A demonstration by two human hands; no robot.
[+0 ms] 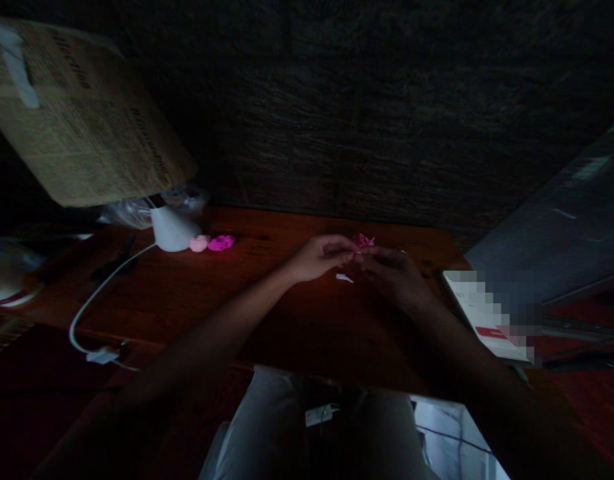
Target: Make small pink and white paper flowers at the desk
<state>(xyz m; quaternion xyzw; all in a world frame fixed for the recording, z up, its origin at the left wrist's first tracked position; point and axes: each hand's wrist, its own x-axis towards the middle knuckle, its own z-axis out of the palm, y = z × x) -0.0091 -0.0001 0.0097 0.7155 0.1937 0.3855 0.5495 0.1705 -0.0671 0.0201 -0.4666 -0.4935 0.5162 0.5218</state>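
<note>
Over the wooden table, my left hand and my right hand meet fingertip to fingertip. Both are closed in a pinch around something tiny and pale that I cannot make out. Just behind the fingertips is a crinkled pink piece, partly covered by my hands. Whether it is held or lies on the table I cannot tell. A small white scrap lies on the wood below, between the hands. Farther left, a pale pink lump and a bright magenta lump sit side by side.
A lamp with a newsprint-patterned shade and white base stands at the left, its white cord hanging over the front edge. Dark scissors-like handles lie nearby. A white booklet or box is at the right. A dark wall rises behind.
</note>
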